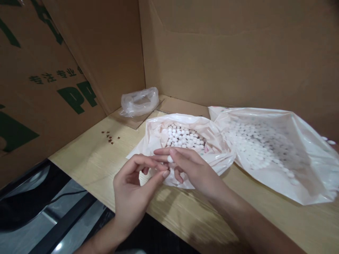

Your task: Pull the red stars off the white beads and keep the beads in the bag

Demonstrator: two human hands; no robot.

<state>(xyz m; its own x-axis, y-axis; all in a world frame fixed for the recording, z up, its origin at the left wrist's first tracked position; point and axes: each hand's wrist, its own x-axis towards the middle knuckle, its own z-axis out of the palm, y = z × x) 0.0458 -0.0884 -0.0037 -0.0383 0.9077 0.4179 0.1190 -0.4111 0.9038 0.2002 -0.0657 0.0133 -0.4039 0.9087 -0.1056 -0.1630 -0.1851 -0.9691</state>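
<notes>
The right hand (194, 169) pinches a white bead (170, 159) by the open bag (153, 134); whether the left hand (131, 187), fingertips close together, holds anything, I cannot tell. A slackened pinch could drop the bead onto the bench (87, 158).

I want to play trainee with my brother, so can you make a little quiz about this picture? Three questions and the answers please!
1. True or false: the small stars lie on the table, outside the white bags.

2. Which hand has a white bead under its thumb?
A) left
B) right

3. Fill in the gap: the clear plastic wrap rests on a flat piece of ____.

Key:
1. True.
2. B, the right hand.
3. Cardboard.
</notes>
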